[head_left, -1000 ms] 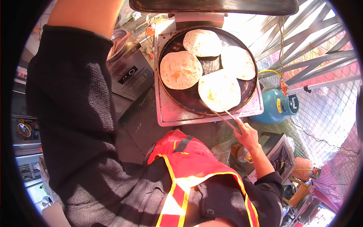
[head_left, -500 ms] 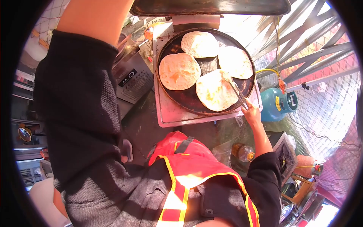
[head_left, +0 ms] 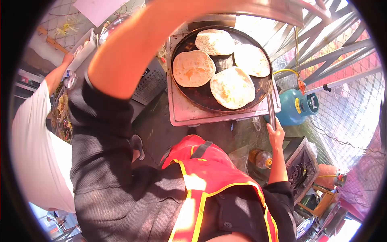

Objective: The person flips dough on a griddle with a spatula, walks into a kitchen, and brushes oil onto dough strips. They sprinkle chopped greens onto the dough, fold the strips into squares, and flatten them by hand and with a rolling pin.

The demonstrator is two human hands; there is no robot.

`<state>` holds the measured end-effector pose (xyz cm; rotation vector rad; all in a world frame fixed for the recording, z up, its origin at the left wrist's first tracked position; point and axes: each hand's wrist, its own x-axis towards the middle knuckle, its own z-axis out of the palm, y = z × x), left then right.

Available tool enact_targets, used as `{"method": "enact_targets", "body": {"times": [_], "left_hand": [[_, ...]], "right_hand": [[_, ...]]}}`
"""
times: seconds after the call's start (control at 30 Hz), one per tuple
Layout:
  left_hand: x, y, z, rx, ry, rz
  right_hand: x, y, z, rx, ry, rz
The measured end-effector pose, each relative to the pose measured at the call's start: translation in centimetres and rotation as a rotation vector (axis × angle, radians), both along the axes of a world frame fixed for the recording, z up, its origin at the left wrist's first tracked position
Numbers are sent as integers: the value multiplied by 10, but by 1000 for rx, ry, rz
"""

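Note:
My right hand [head_left: 276, 136] is closed around metal tongs [head_left: 271, 109], whose tips lie over the right rim of the round dark griddle [head_left: 203, 99]. Four flat rounds of bread are on it: a front flatbread [head_left: 232, 88], a left flatbread [head_left: 194, 68], a back flatbread [head_left: 214, 42] and a right flatbread [head_left: 252, 60]. The tongs are apart from all of them. My left arm stretches across the top of the view towards a raised metal lid [head_left: 278, 13]. At the upper edge my left hand [head_left: 231, 4] is smeared and partly cut off, its fingers unreadable.
A teal gas cylinder [head_left: 291, 108] stands right of the griddle, beside wire mesh. An oil bottle [head_left: 261, 159] and a small stove [head_left: 298, 171] are near my right forearm. At left, a person in a white shirt [head_left: 38, 149] holds a pale tray [head_left: 82, 52].
The tongs have left the front flatbread and moved right. My left arm has swung right across the top, and the lid has shifted. The person in white has come into view.

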<state>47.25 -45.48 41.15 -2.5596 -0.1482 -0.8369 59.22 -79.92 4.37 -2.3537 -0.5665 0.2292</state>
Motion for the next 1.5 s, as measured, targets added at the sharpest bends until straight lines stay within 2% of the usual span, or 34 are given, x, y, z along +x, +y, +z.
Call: {"method": "enact_targets", "body": {"times": [0.07, 0.1, 0.13, 0.17, 0.2, 0.27, 0.3, 0.37, 0.43, 0.47, 0.53, 0.57, 0.63, 0.7, 0.77, 0.83, 0.87, 0.97, 1.03, 1.1, 1.13, 1.17, 1.23, 1.3, 1.4, 1.47, 1.5], "left_hand": [[-14, -25, -41, -172, 187, 86], [-23, -30, -62, -173, 65, -228], [-35, -47, -77, -406, 191, -297], [-40, -60, -109, -355, 218, -257], [-47, -80, -123, -579, 432, -130], [-58, -102, -187, -584, 618, -91], [-65, -110, -230, -663, 571, -148], [-70, -127, -272, -798, 756, -31], [-72, -135, -341, -826, 726, -13], [-73, -137, -361, -830, 730, -4], [-72, -139, -393, -861, 735, -3], [-73, -139, -406, -887, 730, -9], [-75, -140, -427, -895, 725, 15], [-75, -143, -454, -880, 720, 30], [-73, -148, -468, -924, 702, 16], [-104, -150, -427, -878, 583, -151], [-120, -147, -411, -925, 593, -205], [-199, -115, -380, -1179, 539, -328], [-262, -87, -388, -1189, 669, -122], [-344, -64, -390, -1129, 676, 184], [-386, -60, -412, -1036, 656, 370], [-424, -54, -402, -1099, 786, 583], [-505, -64, -409, -1195, 771, 861], [-570, -92, -411, -1377, 658, 1111], [-649, -170, -461, -1581, 525, 1403], [-657, -217, -449, -1891, 247, 1602], [-671, -248, -478, -1824, 408, 1501]], "right_hand": [[-4, -29, -21, 78, -40, -25], [-8, -39, -22, 69, 21, -66], [-13, -48, -23, 59, 85, -106], [-17, -59, -23, 48, 148, -142], [-17, -74, -35, 41, 157, -146], [-23, -98, -47, 85, 233, -168], [-27, -108, -54, 122, 231, -146], [-37, -129, -62, 108, 208, -126], [-60, -137, -40, 54, 228, -180], [-57, -166, -73, -58, -43, -9], [-80, -164, -42, 65, 123, -208], [-82, -171, -40, 38, 49, -188], [-86, -177, -36, -13, -104, -155], [-100, -150, 7, -15, -5, -278], [-117, -108, 45, 24, -128, -264], [-130, -71, 65, 24, -329, -171], [-150, -38, 93, 162, -173, -151], [-170, 33, 79, 396, -185, 103], [-194, 90, 68, 412, -163, 340], [-237, 155, 81, 358, 85, 555], [-252, 186, 77, 288, 95, 664], [-266, 217, 72, 218, 103, 774], [-304, 278, 79, 198, 269, 877], [-328, 339, 73, 108, 159, 981], [-362, 432, 56, 196, 101, 1037], [-381, 493, 46, 191, 125, 1030], [-388, 523, 39, 181, 131, 1022]]}}
